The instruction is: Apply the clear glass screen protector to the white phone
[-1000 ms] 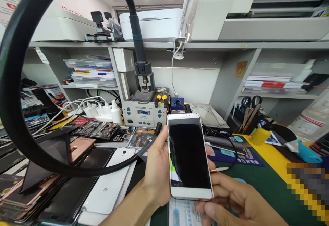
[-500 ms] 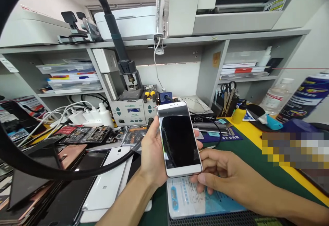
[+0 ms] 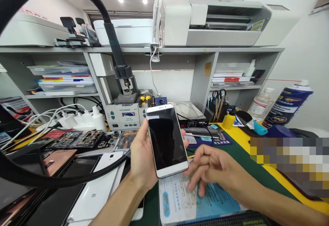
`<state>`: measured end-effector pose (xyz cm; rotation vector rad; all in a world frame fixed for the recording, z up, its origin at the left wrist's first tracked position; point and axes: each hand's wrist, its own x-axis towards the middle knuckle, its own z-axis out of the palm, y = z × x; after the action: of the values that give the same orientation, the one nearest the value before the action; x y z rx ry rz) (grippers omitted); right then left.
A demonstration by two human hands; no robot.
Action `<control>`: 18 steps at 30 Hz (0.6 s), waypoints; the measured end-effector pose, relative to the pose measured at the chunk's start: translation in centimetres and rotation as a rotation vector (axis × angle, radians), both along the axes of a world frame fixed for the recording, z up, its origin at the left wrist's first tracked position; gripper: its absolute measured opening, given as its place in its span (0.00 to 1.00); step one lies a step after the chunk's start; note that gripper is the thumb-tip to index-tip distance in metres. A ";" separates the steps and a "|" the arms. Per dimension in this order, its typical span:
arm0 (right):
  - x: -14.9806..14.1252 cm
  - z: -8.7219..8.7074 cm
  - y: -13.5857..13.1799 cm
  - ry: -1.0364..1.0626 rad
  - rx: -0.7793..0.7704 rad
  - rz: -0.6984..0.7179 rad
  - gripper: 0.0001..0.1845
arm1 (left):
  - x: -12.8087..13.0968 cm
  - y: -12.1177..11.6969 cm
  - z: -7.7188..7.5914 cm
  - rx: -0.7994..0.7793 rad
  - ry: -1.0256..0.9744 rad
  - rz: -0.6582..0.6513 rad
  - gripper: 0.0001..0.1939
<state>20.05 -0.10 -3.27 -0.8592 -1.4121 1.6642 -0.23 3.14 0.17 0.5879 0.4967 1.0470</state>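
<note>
A white-framed smartphone point(image 3: 168, 140) with a dark screen rests tilted in my left hand point(image 3: 141, 154). The fingers wrap round its back, and several tips show at its right edge. Close by the phone's lower right corner hovers my right hand point(image 3: 213, 166), its fingers loosely bent and apart, with nothing visible in them. Whether a fingertip touches the phone I cannot tell. Beneath both hands lies a blue and white printed pad point(image 3: 180, 202). A small yellow-tipped item point(image 3: 191, 157) shows just behind the right fingers, mostly hidden.
On the left lie several phones, including a white one point(image 3: 95, 188), and bare circuit boards point(image 3: 79, 138). A black hose point(image 3: 77, 181) loops across the left side. Behind stands a soldering station point(image 3: 125, 116). A spray can point(image 3: 286, 104) and yellow bottle point(image 3: 228, 120) stand at right.
The view has shifted, with the shelf lower and the phone further left in the picture. My right fingers have loosened and spread at the phone's lower corner. The left hand keeps its hold.
</note>
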 end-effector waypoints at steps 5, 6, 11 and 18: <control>0.0 -0.3 -1.6 -0.160 0.094 -0.043 0.03 | -0.1 0.5 -0.7 0.006 -0.009 0.043 0.36; 0.1 -0.2 -1.9 -0.204 0.102 -0.050 0.04 | -0.1 0.6 -0.8 0.017 -0.010 0.034 0.37; -0.1 0.1 -2.0 -0.289 0.074 -0.089 0.09 | 0.0 0.6 -0.9 0.042 0.007 0.015 0.39; 0.0 0.2 -2.0 -0.362 0.048 -0.118 0.13 | 0.0 0.5 -0.8 0.021 0.037 0.062 0.38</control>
<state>20.00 -2.10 -3.06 -1.2372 -1.5988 1.4283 -0.21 3.64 -0.59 0.6147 0.5401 1.1025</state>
